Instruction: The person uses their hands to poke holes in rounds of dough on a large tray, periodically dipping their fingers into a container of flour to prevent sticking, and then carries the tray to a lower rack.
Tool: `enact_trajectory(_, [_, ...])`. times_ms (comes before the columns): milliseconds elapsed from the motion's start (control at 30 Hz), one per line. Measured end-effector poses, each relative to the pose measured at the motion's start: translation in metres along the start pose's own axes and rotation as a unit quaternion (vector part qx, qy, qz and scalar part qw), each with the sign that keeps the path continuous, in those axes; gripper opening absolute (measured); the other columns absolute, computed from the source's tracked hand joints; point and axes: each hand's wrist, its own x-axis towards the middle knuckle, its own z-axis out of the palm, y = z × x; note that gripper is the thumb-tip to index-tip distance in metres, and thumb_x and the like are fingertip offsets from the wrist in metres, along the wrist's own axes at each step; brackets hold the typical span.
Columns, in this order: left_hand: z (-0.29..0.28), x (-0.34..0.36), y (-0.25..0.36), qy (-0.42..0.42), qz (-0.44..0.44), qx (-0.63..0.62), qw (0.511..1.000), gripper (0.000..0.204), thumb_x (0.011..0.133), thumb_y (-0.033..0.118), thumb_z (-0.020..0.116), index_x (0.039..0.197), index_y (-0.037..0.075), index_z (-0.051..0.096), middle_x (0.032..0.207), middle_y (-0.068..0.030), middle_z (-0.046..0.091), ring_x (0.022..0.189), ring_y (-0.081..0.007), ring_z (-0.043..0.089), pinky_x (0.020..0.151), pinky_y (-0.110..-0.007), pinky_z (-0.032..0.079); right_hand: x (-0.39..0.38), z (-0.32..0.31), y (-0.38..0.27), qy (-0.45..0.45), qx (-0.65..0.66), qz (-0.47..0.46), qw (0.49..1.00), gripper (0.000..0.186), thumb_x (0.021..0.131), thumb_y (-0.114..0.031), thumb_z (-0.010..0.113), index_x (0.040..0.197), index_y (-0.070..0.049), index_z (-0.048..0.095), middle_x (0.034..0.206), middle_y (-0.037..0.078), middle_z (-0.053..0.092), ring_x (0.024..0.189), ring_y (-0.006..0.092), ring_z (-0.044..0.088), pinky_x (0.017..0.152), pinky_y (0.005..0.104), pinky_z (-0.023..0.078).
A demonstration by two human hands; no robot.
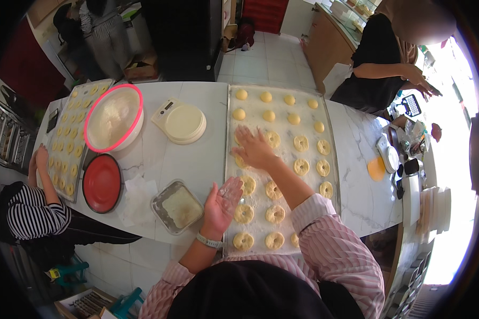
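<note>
The right hand (254, 149) is palm down with fingers spread, grasping nothing, at the left column of the dough rings (301, 167). Contact appears likely, but the hand covers the piece beneath it. The left hand (223, 204) is open, palm up and free of any object (white powder marks the palm), above the left edge of the baking tray (303, 202). The dough rings occupy the nearer rows of this tray; two rows of dough balls (294, 118) occupy its far end.

Left of the tray, a metal tin (165, 219) contains white powder. Beyond the tin stands a kitchen scale (183, 122). Further left are a pink-rimmed bowl (135, 130) and, nearer, a red dish (102, 183). A co-worker's hand (41, 157) is at the left edge of the second tray (66, 194).
</note>
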Motion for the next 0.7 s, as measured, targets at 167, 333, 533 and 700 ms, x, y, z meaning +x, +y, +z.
enact_trajectory(167, [0.006,-0.004,-0.005,0.006,-0.017,0.029,0.999,0.054,0.098,0.034,0.033,0.134,-0.006,0.028,0.138,-0.0201,0.036,0.128,-0.0288,0.036,0.108,-0.038,0.029,0.0,0.006,0.023,0.073,0.0,0.0,0.997,0.054,0.088,-0.032,0.04,0.135,-0.004,0.033,0.14,0.011,0.034,0.131,0.0247,0.03,0.109,0.0474,0.015])
enact_trajectory(333, [0.006,-0.007,-0.005,0.036,-0.024,0.041,0.998,0.051,0.098,0.03,0.034,0.132,-0.008,0.03,0.134,-0.0215,0.04,0.125,-0.0301,0.04,0.107,-0.039,0.031,0.002,-0.014,0.027,0.126,0.053,0.048,0.989,0.024,0.08,-0.017,0.052,0.102,-0.017,0.063,0.116,0.003,0.051,0.109,0.0193,0.047,0.099,0.0443,0.028])
enact_trajectory(533, [0.001,-0.01,-0.01,0.03,-0.036,0.039,0.998,0.049,0.097,0.027,0.036,0.13,-0.008,0.032,0.133,-0.0212,0.041,0.125,-0.0299,0.04,0.107,-0.039,0.032,-0.002,-0.015,0.021,0.104,-0.023,0.054,0.993,0.017,0.081,-0.017,0.054,0.092,-0.021,0.066,0.112,-0.002,0.049,0.11,0.0161,0.042,0.093,0.0443,0.03])
enact_trajectory(700, [0.0,-0.012,-0.009,0.029,-0.037,0.036,0.998,0.047,0.097,0.026,0.037,0.129,-0.008,0.033,0.132,-0.0212,0.042,0.124,-0.0303,0.04,0.107,-0.039,0.032,0.0,-0.017,0.009,0.103,-0.053,0.059,0.992,0.016,0.082,-0.021,0.054,0.093,-0.02,0.066,0.118,0.001,0.044,0.114,0.0189,0.039,0.09,0.0449,0.031])
